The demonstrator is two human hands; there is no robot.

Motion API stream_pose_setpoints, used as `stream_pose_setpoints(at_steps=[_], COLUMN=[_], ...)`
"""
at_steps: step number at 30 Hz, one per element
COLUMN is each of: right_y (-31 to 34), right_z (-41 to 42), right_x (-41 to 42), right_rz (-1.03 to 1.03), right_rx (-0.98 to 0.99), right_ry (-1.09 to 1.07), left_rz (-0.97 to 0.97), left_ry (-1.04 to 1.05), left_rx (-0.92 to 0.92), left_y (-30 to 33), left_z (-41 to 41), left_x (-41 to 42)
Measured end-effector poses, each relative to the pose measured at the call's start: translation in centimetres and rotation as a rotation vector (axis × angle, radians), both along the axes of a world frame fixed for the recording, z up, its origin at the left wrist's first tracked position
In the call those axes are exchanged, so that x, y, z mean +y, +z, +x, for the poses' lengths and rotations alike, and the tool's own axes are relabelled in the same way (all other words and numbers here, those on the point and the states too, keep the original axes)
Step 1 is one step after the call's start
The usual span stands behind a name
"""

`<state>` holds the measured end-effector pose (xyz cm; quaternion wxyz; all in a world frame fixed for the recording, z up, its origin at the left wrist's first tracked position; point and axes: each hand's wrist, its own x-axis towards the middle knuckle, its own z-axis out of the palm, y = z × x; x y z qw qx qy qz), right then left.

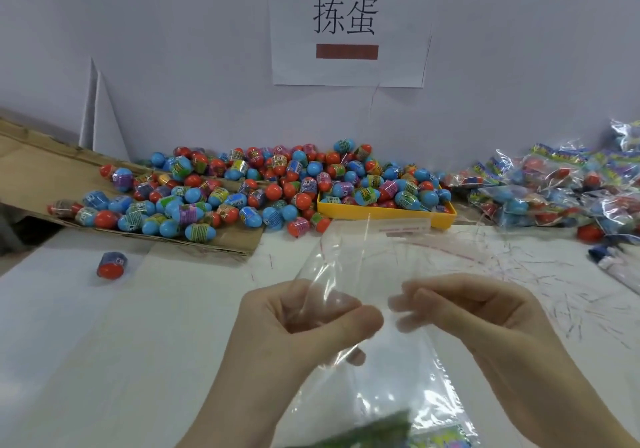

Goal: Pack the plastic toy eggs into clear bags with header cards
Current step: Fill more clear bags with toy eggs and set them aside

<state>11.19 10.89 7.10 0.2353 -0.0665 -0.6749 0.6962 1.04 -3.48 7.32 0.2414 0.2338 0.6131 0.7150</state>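
We hold a clear bag (363, 274) up over the white table (104, 361), its mouth toward the wall. Our left hand (298, 323) pinches the bag's left edge between thumb and curled fingers; our right hand (467, 312) pinches the right side, fingertips blurred. A colourful header card (440, 439) shows at the bag's near end. Toy eggs (242, 191), blue and red, heap across flattened cardboard (41, 167) and a yellow tray (384, 212). Packed bags (554, 188) pile at right. One egg (111, 265) lies apart, left.
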Motion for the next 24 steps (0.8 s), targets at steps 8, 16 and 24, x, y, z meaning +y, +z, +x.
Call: stream_pose_setpoints(at_steps=[8, 16, 24], right_y=[-0.1, 1.0, 1.1], right_z=[0.4, 2.2, 1.2], right_x=[2.9, 5.4, 4.2], right_rz=[0.081, 0.061, -0.049], right_rx=[-0.053, -0.031, -0.056], right_ry=[-0.392, -0.499, -0.283], left_rz=[-0.006, -0.362, -0.433], left_ry=[-0.033, 0.177, 0.229], left_rx=[-0.432, 0.207, 0.53], left_y=[-3.5, -8.9, -8.8], left_z=[-1.0, -1.5, -0.8], left_x=[1.8, 4.7, 5.4])
